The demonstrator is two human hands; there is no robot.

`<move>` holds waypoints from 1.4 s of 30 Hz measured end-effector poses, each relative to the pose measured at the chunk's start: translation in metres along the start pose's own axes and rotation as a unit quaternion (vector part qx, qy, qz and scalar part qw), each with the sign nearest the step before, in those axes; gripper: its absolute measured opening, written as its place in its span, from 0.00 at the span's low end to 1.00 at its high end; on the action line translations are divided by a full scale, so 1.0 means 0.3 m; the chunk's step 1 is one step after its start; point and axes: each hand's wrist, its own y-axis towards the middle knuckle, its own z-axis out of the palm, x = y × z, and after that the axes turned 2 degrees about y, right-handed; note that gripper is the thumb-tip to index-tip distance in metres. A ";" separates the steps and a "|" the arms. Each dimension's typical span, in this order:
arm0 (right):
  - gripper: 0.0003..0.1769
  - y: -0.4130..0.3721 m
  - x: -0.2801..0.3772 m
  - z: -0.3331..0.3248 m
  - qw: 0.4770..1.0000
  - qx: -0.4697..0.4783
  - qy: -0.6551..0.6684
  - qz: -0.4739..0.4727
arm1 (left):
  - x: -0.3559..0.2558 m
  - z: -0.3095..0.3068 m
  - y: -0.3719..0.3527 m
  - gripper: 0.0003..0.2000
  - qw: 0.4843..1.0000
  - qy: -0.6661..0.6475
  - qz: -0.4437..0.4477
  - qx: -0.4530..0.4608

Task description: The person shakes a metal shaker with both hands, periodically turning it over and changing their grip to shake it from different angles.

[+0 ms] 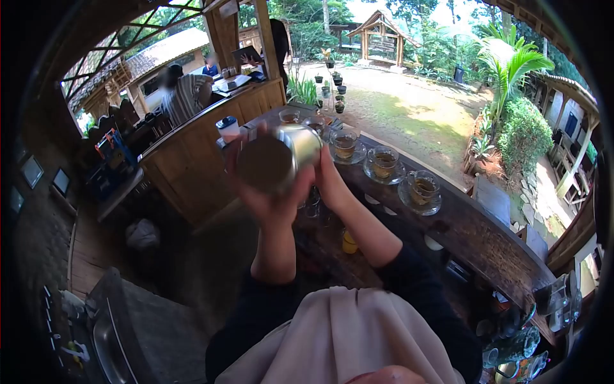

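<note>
Here, both hands clasp a metal shaker (281, 157), held tilted in the air above the wooden worktop (486, 243). The left hand (276, 201) wraps around its near end and the right hand (329, 180) presses its side. Just beyond, glass teacups (384, 161) on saucers line the worktop.

Metal shaker (278, 160): one, centre of the frame.
Hands: two, left hand (276, 200) and right hand (330, 182), both clasped on it.
Glass cups of tea (384, 160): five, in a row right of centre.
Saucers (419, 205): three clearly seen.
Lidded cup (228, 128): one.
People (184, 96): at least two, upper left.
Plant pots (339, 89): several, too small to count.
</note>
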 end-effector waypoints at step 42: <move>0.42 -0.352 0.114 -0.185 0.969 -0.220 -0.102 -0.040 | -0.084 0.285 -0.246 0.41 0.961 -0.207 -0.165 0.084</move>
